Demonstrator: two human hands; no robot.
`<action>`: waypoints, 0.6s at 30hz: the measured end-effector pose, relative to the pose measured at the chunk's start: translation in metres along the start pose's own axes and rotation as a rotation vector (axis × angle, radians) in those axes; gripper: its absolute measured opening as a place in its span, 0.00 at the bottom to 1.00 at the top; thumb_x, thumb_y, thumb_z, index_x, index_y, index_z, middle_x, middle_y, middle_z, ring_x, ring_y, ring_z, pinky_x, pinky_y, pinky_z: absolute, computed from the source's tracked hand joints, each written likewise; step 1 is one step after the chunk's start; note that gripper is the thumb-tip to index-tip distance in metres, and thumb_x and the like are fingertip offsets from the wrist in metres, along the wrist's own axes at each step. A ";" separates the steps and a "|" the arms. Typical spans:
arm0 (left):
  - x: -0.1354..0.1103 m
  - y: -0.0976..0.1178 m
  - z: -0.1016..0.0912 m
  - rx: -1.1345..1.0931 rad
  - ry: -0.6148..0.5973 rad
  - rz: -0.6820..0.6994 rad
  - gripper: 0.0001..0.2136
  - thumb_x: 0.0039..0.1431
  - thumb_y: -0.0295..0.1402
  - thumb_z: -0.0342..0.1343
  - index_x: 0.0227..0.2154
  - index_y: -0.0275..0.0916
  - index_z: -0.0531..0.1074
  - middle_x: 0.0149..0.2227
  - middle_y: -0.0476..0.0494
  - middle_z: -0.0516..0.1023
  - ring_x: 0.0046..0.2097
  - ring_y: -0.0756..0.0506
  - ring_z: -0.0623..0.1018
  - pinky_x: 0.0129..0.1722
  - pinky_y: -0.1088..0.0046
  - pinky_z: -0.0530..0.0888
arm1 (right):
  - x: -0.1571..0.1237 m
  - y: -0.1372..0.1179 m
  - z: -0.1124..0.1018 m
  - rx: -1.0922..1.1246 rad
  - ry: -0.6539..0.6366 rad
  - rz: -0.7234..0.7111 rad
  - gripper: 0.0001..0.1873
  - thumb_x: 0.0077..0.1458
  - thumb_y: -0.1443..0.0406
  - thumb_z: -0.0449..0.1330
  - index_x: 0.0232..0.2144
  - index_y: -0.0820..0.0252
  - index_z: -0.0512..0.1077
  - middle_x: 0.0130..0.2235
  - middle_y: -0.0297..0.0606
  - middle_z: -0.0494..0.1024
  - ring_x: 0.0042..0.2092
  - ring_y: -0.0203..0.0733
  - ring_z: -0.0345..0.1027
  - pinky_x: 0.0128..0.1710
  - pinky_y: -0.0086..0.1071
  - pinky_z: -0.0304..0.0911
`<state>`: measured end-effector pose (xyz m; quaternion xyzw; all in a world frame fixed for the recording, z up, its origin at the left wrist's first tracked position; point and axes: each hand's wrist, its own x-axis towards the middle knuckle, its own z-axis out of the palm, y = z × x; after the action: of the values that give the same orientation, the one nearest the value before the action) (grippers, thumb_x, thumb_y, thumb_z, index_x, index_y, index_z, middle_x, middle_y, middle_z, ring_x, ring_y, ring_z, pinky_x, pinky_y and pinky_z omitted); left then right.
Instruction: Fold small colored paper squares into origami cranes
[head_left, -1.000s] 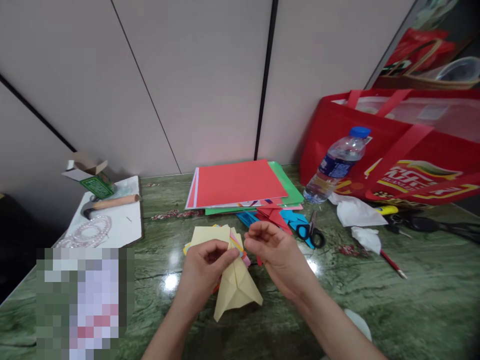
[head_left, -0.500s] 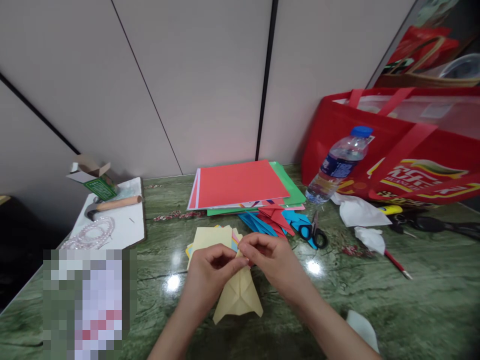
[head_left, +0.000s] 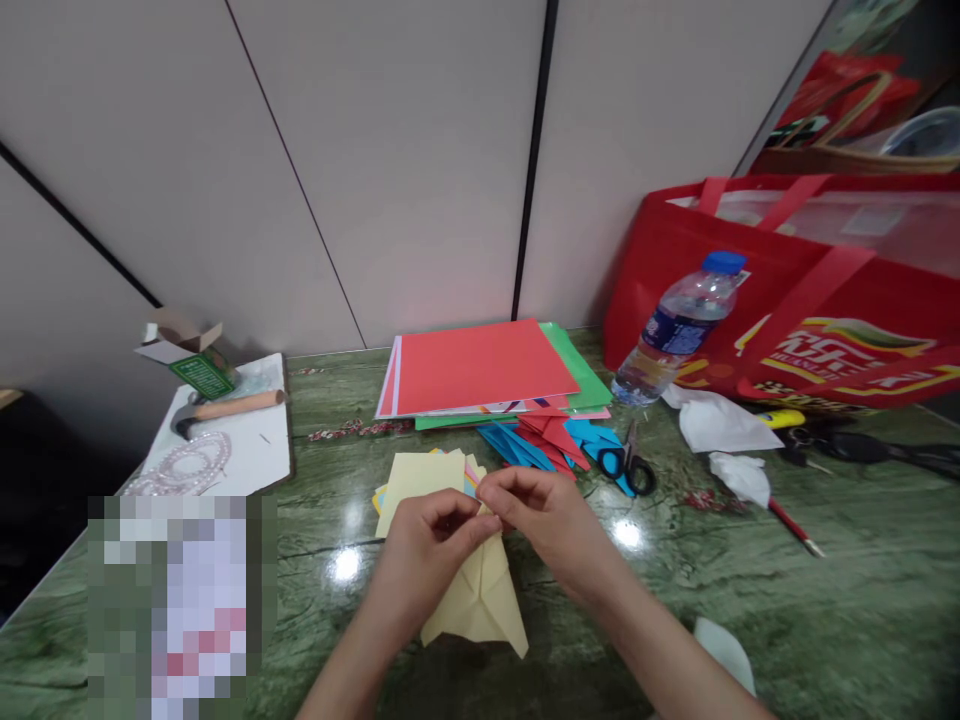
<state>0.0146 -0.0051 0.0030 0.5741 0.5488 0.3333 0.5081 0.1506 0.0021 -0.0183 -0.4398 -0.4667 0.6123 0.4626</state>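
Note:
Between my two hands is a creased piece of pale yellow folded paper, its wide lower end flaring out toward me. My left hand is closed, thumb and fingers pinching the paper's narrow upper end. Right beside it, my right hand pinches the same end with thumb and index finger. The fingers hide the very tip of the fold. Just behind my left hand lies a stack of square paper sheets, pale yellow on top with other colours showing at the edges.
Behind are large coloured sheets, red and blue folded papers and black-handled scissors. A water bottle leans by a red bag. At left, a hammer, beads and small box sit on a white board.
The paper's flared lower end has tilted and spread slightly, its right corner now lower. Both hands stay nearly in place, still pinching the upper end.

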 end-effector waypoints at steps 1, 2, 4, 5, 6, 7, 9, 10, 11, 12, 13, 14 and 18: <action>0.000 0.000 0.000 0.008 -0.008 0.005 0.09 0.45 0.35 0.57 0.19 0.34 0.73 0.20 0.49 0.72 0.24 0.50 0.66 0.25 0.76 0.62 | 0.000 0.000 0.000 -0.005 0.008 0.001 0.12 0.45 0.57 0.61 0.24 0.61 0.72 0.23 0.31 0.72 0.27 0.34 0.63 0.27 0.28 0.58; 0.000 -0.001 0.001 0.014 -0.012 0.011 0.09 0.45 0.35 0.57 0.19 0.34 0.73 0.20 0.48 0.72 0.24 0.50 0.67 0.25 0.76 0.62 | 0.000 0.000 0.000 -0.012 0.014 0.003 0.12 0.45 0.57 0.61 0.23 0.61 0.71 0.23 0.31 0.71 0.26 0.34 0.62 0.26 0.27 0.58; 0.001 -0.002 0.002 0.025 -0.019 0.024 0.09 0.46 0.35 0.56 0.20 0.34 0.73 0.21 0.48 0.72 0.25 0.50 0.67 0.26 0.75 0.63 | 0.001 0.000 0.002 -0.041 0.028 0.010 0.13 0.45 0.57 0.60 0.22 0.61 0.70 0.21 0.31 0.70 0.24 0.33 0.60 0.25 0.27 0.57; 0.001 -0.003 0.002 0.031 -0.024 0.028 0.09 0.47 0.35 0.56 0.21 0.34 0.73 0.21 0.47 0.72 0.25 0.50 0.67 0.26 0.75 0.63 | 0.001 0.000 0.002 -0.060 0.040 0.013 0.13 0.45 0.56 0.59 0.21 0.61 0.69 0.20 0.30 0.69 0.24 0.33 0.59 0.24 0.27 0.56; 0.001 -0.004 0.003 0.043 -0.032 0.030 0.09 0.47 0.36 0.56 0.21 0.34 0.73 0.22 0.47 0.72 0.25 0.50 0.67 0.26 0.75 0.63 | 0.002 -0.001 0.003 -0.079 0.056 0.015 0.14 0.45 0.56 0.59 0.20 0.62 0.68 0.19 0.30 0.68 0.23 0.32 0.58 0.23 0.27 0.56; 0.001 -0.005 0.004 0.059 -0.039 0.030 0.10 0.47 0.36 0.55 0.21 0.33 0.73 0.21 0.47 0.72 0.25 0.50 0.67 0.25 0.75 0.62 | 0.002 -0.001 0.003 -0.095 0.074 0.017 0.15 0.45 0.56 0.59 0.19 0.61 0.67 0.19 0.29 0.67 0.22 0.32 0.58 0.22 0.26 0.55; 0.000 -0.006 0.005 0.091 -0.045 0.020 0.10 0.48 0.36 0.55 0.20 0.33 0.73 0.19 0.48 0.70 0.23 0.51 0.65 0.24 0.76 0.60 | 0.004 0.000 0.003 -0.108 0.110 0.015 0.15 0.44 0.56 0.59 0.18 0.61 0.67 0.18 0.29 0.65 0.22 0.32 0.57 0.21 0.26 0.55; 0.000 -0.006 0.005 0.096 -0.039 0.007 0.11 0.48 0.36 0.55 0.19 0.33 0.73 0.18 0.49 0.69 0.23 0.51 0.65 0.23 0.76 0.60 | 0.004 0.000 0.003 -0.097 0.123 0.016 0.15 0.44 0.55 0.60 0.18 0.61 0.67 0.18 0.29 0.66 0.22 0.32 0.58 0.21 0.26 0.55; 0.001 -0.007 0.005 0.087 -0.024 -0.010 0.11 0.48 0.36 0.55 0.18 0.33 0.73 0.18 0.49 0.68 0.22 0.51 0.64 0.22 0.77 0.59 | 0.005 0.000 0.002 -0.076 0.128 0.019 0.16 0.44 0.54 0.59 0.19 0.61 0.68 0.19 0.30 0.67 0.22 0.33 0.59 0.21 0.27 0.56; 0.001 -0.007 0.004 0.063 0.000 -0.027 0.12 0.48 0.37 0.56 0.18 0.33 0.72 0.17 0.50 0.68 0.22 0.51 0.64 0.22 0.77 0.59 | 0.005 0.001 0.002 -0.048 0.126 0.026 0.16 0.45 0.53 0.58 0.21 0.61 0.69 0.20 0.31 0.68 0.23 0.34 0.61 0.22 0.27 0.58; 0.002 -0.008 0.003 0.028 0.032 -0.044 0.12 0.47 0.37 0.56 0.18 0.33 0.72 0.17 0.50 0.67 0.22 0.52 0.64 0.22 0.77 0.59 | 0.006 0.001 0.001 -0.019 0.118 0.033 0.17 0.46 0.52 0.57 0.23 0.61 0.70 0.23 0.33 0.70 0.24 0.34 0.62 0.23 0.27 0.59; 0.003 -0.009 0.001 -0.017 0.067 -0.060 0.12 0.47 0.38 0.57 0.17 0.34 0.71 0.18 0.50 0.67 0.22 0.52 0.64 0.21 0.78 0.59 | 0.006 0.002 0.001 0.003 0.105 0.038 0.17 0.47 0.52 0.57 0.25 0.61 0.71 0.25 0.34 0.72 0.26 0.35 0.64 0.24 0.28 0.60; 0.007 -0.013 -0.006 -0.172 0.189 -0.045 0.13 0.46 0.40 0.58 0.18 0.34 0.70 0.19 0.52 0.66 0.22 0.53 0.63 0.21 0.79 0.59 | 0.005 0.005 0.001 0.001 0.024 0.023 0.12 0.40 0.60 0.65 0.27 0.60 0.70 0.27 0.33 0.73 0.29 0.35 0.67 0.29 0.29 0.62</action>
<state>0.0066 0.0016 -0.0087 0.4821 0.5764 0.4203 0.5087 0.1478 0.0060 -0.0234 -0.4523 -0.4557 0.6123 0.4614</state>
